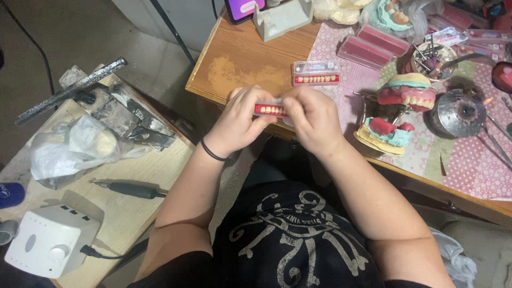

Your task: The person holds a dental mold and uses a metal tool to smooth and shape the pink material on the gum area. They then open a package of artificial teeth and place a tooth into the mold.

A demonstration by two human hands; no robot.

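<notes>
Wooden workbench with a pink dotted cloth, a person seated at it holding a red strip of false teeth between both hands at frame centre.

Both the left hand [240, 117] and the right hand [312, 114] are curled closed, fingertips pinching the tooth strip [269, 110] just above the bench edge; its teeth look all seated, so picking them off seems hardly begun. One second tooth card [316, 79] lies boxed just above the hands. Two jaw models are visible: one wax set-up [408, 90] and a lower cast [386, 133] at right. One handpiece [130, 189] and one white control box [50, 240] sit lower left.
</notes>
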